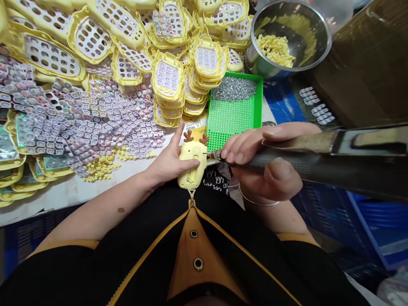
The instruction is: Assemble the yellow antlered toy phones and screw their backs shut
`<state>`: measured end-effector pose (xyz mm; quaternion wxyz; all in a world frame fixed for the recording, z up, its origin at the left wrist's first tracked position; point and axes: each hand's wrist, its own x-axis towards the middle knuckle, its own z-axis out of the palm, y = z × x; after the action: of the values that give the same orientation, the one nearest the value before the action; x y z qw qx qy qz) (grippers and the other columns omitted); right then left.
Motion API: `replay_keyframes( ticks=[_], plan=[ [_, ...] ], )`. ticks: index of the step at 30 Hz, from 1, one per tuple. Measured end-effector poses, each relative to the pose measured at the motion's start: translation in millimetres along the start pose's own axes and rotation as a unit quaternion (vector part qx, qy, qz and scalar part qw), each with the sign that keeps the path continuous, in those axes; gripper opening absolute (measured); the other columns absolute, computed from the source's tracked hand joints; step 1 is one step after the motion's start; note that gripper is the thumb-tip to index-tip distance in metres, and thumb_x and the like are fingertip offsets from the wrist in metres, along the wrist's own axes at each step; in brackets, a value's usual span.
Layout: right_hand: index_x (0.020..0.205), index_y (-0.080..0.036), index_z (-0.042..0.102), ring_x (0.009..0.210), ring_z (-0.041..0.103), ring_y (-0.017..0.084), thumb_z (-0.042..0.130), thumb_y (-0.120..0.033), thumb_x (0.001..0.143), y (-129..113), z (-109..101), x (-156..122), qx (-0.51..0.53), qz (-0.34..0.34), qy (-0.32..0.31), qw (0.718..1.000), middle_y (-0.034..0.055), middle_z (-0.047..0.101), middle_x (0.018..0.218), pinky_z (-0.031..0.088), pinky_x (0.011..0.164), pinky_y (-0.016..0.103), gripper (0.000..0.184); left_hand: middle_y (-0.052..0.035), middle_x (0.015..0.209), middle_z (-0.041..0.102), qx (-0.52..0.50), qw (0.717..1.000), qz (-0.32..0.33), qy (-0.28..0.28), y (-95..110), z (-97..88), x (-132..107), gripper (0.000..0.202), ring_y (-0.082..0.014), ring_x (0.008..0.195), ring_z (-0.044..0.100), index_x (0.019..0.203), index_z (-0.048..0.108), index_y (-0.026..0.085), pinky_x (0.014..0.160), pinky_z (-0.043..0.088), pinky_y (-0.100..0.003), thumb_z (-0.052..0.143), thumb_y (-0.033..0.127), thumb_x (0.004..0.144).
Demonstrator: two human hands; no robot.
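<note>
At the centre of the frame, the left hand (167, 163) holds a yellow deer-shaped case (193, 175) with brown antlers (188, 136). Its grip is pressed together on the case: the thumb lies across the upward face while the other fingers go underneath, probably to keep it steady against sideways push. The right hand (270, 159) has its grip wrapped around a dark driver tool (315, 165), fingers near the front end, likely for fine control of the slim bit, which reaches the case's upper right edge.

Just above the case, a green tray (236, 117) holds metal screws (234, 88) heaped at its far end, presumably kept there for easy reach. Yellow shells (167, 78) stand nested in stacks at top centre, which likely saves room on the tabletop (134, 169). Button sheets (117, 106) spread over the left, beside loose small yellow pieces (100, 165); a steel bowl (298, 23) at upper right gathers more yellow bits (276, 49).

Whether the bit sits in a screw hole cannot be told, being too small. The case's underside and most left fingers are hidden. The tool's rear runs out past the right edge, its near part blurred. The shells at upper left are cut off by the frame, and print on the yellow label (196, 125) is mostly unreadable.
</note>
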<state>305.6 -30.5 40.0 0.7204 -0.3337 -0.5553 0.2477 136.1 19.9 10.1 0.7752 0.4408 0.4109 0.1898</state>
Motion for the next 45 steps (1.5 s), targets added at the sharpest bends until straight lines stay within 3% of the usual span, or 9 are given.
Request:
replay_keyframes(
  ticks=[2,4,13,20,23,26,30,38,45],
  plan=[
    [0.108,-0.038,0.062,0.046,0.052,0.014,0.064,-0.046,0.088,1.1,1.0,1.6,0.006,0.0,-0.004,1.0,-0.0076,0.054,0.059,0.05,0.045,0.03,0.022,-0.0112,0.109,0.072,-0.017,0.999,-0.036,0.004,1.7,1.8,-0.1,0.084,-0.0226,0.091,0.07,0.141,0.046,0.016,0.087,0.054,-0.039,0.082,0.018,0.065],
    [0.104,-0.036,0.062,0.044,0.052,0.012,0.065,-0.044,0.088,4.5,2.2,3.2,0.034,-0.009,-0.019,0.999,-0.008,0.054,0.059,0.048,0.042,0.028,0.019,-0.0101,0.106,0.072,-0.026,0.999,-0.048,0.005,2.9,3.0,-0.1,0.06,-0.0202,0.088,0.069,0.119,0.06,0.013,0.086,0.054,-0.037,0.083,0.018,0.064],
    [0.097,-0.027,0.066,0.044,0.056,0.014,0.068,-0.028,0.083,15.7,2.6,9.3,0.132,-0.024,-0.126,0.983,-0.0053,0.057,0.057,0.049,0.038,0.029,0.013,-0.0044,0.094,0.071,-0.028,0.998,-0.04,0.045,3.2,8.8,-4.2,0.045,-0.019,0.084,0.067,0.101,0.061,0.015,0.081,0.053,-0.035,0.082,0.014,0.06],
    [0.093,-0.024,0.066,0.041,0.055,0.012,0.07,-0.028,0.079,7.4,1.0,8.1,0.154,-0.002,-0.13,0.979,-0.0056,0.058,0.058,0.049,0.037,0.028,0.015,-0.0037,0.091,0.071,-0.024,0.998,-0.051,0.03,1.8,7.6,-2.5,0.044,-0.018,0.081,0.066,0.1,0.062,0.015,0.077,0.052,-0.033,0.083,0.015,0.061],
    [0.098,-0.028,0.068,0.04,0.053,0.013,0.071,-0.033,0.081,0.0,-4.3,11.1,0.125,0.01,-0.098,0.987,-0.0059,0.057,0.055,0.046,0.036,0.028,0.018,-0.0041,0.089,0.072,-0.036,0.996,-0.068,0.035,1.8,5.7,2.6,0.043,-0.0168,0.076,0.067,0.1,0.063,0.014,0.077,0.053,-0.034,0.082,0.013,0.061],
    [0.096,-0.034,0.067,0.039,0.051,0.014,0.074,-0.046,0.08,-1.7,-13.7,17.3,0.055,0.008,-0.017,0.998,-0.0073,0.052,0.051,0.047,0.04,0.032,0.021,-0.0056,0.089,0.073,-0.05,0.993,-0.079,0.066,2.6,3.6,6.4,0.044,-0.018,0.075,0.068,0.101,0.062,0.014,0.078,0.055,-0.037,0.082,0.012,0.061],
    [0.089,-0.037,0.061,0.038,0.047,0.014,0.078,-0.052,0.074,15.2,-29.6,22.7,-0.044,-0.011,0.093,0.995,-0.0093,0.051,0.049,0.045,0.041,0.031,0.027,-0.0066,0.092,0.073,-0.097,0.989,-0.069,0.088,5.7,2.5,8.5,0.049,-0.0216,0.078,0.07,0.106,0.06,0.015,0.077,0.058,-0.042,0.083,0.015,0.062],
    [0.093,-0.035,0.046,0.046,0.049,0.016,0.071,-0.07,0.071,53.3,-54.2,10.0,-0.132,0.086,0.125,0.98,-0.0084,0.049,0.055,0.046,0.047,0.035,0.049,-0.0064,0.088,0.074,-0.139,0.983,-0.078,0.089,5.1,4.1,21.2,0.044,-0.0208,0.075,0.07,0.104,0.063,0.015,0.073,0.059,-0.038,0.082,0.016,0.064],
    [0.093,-0.035,0.049,0.046,0.049,0.013,0.075,-0.057,0.076,56.7,-61.5,10.2,-0.106,0.047,0.127,0.985,-0.0084,0.052,0.059,0.045,0.048,0.033,0.038,-0.0083,0.088,0.074,-0.131,0.982,-0.09,0.106,5.2,1.8,28.2,0.041,-0.021,0.074,0.069,0.103,0.066,0.012,0.07,0.06,-0.037,0.08,0.013,0.064]
  ],
)
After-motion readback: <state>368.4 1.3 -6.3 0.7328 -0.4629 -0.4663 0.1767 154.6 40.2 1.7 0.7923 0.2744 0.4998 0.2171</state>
